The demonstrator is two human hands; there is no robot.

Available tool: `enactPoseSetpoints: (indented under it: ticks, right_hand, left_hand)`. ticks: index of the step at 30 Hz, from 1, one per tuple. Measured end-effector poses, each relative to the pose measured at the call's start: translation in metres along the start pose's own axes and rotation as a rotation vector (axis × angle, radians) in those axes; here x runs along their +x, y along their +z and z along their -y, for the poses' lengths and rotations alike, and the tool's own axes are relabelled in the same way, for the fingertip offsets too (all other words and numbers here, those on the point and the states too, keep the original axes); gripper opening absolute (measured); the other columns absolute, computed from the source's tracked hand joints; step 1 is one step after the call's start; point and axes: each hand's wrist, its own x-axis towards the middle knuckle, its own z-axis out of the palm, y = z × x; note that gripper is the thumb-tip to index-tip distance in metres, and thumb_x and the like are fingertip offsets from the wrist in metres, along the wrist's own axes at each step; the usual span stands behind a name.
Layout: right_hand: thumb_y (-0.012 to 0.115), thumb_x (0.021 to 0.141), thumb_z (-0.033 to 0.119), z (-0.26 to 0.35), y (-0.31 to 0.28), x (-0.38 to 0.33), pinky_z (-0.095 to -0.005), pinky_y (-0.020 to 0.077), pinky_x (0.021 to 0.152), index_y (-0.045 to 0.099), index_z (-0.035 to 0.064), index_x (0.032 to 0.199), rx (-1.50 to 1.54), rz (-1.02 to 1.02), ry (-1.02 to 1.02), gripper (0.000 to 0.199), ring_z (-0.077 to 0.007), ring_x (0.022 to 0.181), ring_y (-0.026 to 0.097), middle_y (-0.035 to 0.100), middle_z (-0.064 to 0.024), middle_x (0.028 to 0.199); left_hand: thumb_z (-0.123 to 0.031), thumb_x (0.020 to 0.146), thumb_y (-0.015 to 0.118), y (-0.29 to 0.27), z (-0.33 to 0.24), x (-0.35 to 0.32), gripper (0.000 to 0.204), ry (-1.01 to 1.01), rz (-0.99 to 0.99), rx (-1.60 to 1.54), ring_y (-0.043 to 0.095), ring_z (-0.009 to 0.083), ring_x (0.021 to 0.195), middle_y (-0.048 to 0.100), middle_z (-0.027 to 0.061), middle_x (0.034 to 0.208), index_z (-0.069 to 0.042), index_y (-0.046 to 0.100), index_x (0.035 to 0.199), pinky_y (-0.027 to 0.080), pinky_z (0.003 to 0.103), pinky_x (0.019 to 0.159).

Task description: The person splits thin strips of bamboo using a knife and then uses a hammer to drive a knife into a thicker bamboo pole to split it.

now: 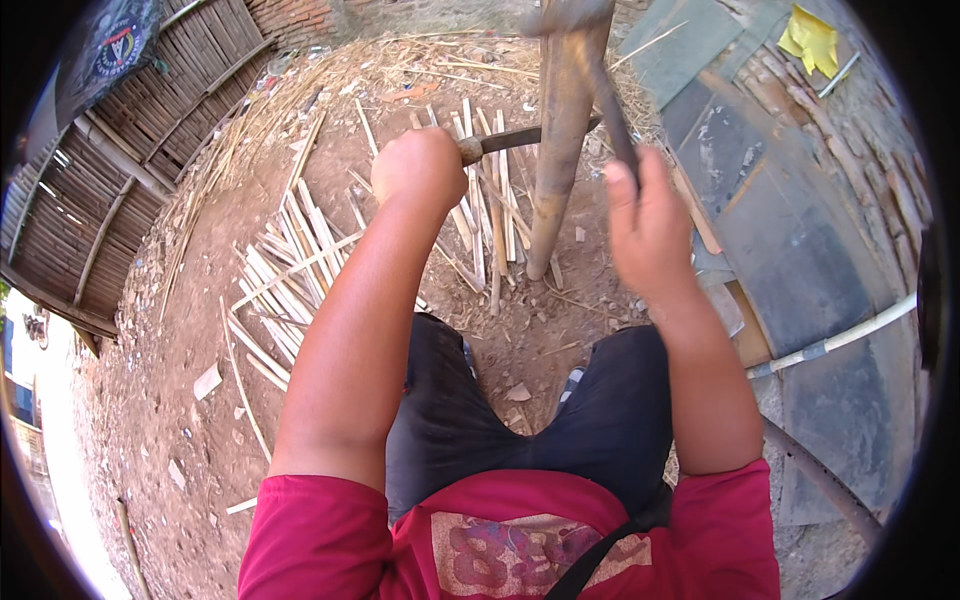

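Note:
My left hand [420, 172] is closed round the wooden handle of a long-bladed knife [510, 139], its dark blade pointing right. The blade crosses an upright bamboo pole [555, 190], which hides the blade's middle; the tip shows on the far side. Whether it sits in the pole or behind it, I cannot tell. My right hand [650, 230] grips the handle of a hammer [612, 100]. The hammer's head, smeared by motion, is raised over the top of the pole at the upper edge of the view.
Split bamboo strips [290, 260] lie in piles on the dirt ground ahead and left. A woven bamboo wall [110, 190] stands at the left. Dark flat sheets [790, 230] and a pale pipe [840, 335] are at the right, with a yellow piece [810, 42] farther back.

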Motion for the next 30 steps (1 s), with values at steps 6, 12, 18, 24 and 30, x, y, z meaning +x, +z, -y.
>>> enactPoseSetpoints:
  ticks: [6,12,18,24,30]
  right_hand:
    - [0.057,0.103,0.030,-0.029,0.016,-0.016,-0.0520,0.0466,0.060,0.055,0.0022,0.107,0.023,0.150,0.055,0.029,-0.0481,0.070,0.064,0.064,-0.0243,0.074]
    - [0.056,0.104,0.028,-0.025,0.029,-0.013,-0.0507,0.0491,0.062,0.055,0.0025,0.114,0.030,0.033,0.087,0.028,-0.0458,0.070,0.066,0.065,-0.0245,0.074]
    - [0.057,0.103,0.028,-0.030,0.017,-0.018,-0.0532,0.0480,0.064,0.057,0.0015,0.113,0.045,0.135,0.016,0.029,-0.0459,0.071,0.066,0.065,-0.0243,0.077]
    - [0.056,0.104,0.029,-0.030,0.029,-0.017,-0.0509,0.0490,0.063,0.057,-0.0001,0.110,0.025,0.045,0.069,0.030,-0.0451,0.072,0.067,0.065,-0.0235,0.075]
    - [0.057,0.103,0.031,-0.003,0.002,0.004,-0.0492,0.0482,0.060,0.058,0.0013,0.108,0.074,0.170,0.023,0.030,-0.0441,0.068,0.066,0.063,-0.0237,0.071]
  left_hand:
    - [-0.023,0.089,0.067,0.009,0.012,0.001,0.025,-0.021,-0.040,-0.027,0.072,0.0332,0.101,0.075,0.0149,0.108,-0.009,0.074,0.110,0.058,0.043,0.087]
    - [-0.024,0.090,0.067,0.007,0.001,0.001,0.024,-0.021,0.010,-0.012,0.073,0.0334,0.101,0.075,0.0152,0.107,-0.009,0.074,0.108,0.058,0.044,0.087]
    - [-0.025,0.090,0.067,0.011,0.007,-0.001,0.024,-0.022,-0.009,0.012,0.073,0.0338,0.100,0.075,0.0158,0.107,-0.011,0.074,0.109,0.058,0.044,0.087]
    - [-0.025,0.090,0.069,0.010,-0.005,-0.002,0.024,-0.014,-0.007,-0.034,0.073,0.0324,0.101,0.075,0.0143,0.107,-0.010,0.075,0.108,0.058,0.043,0.087]
    - [-0.027,0.089,0.070,0.023,0.016,0.002,0.025,-0.031,-0.011,-0.009,0.073,0.0329,0.098,0.075,0.0148,0.105,-0.010,0.074,0.107,0.058,0.044,0.085]
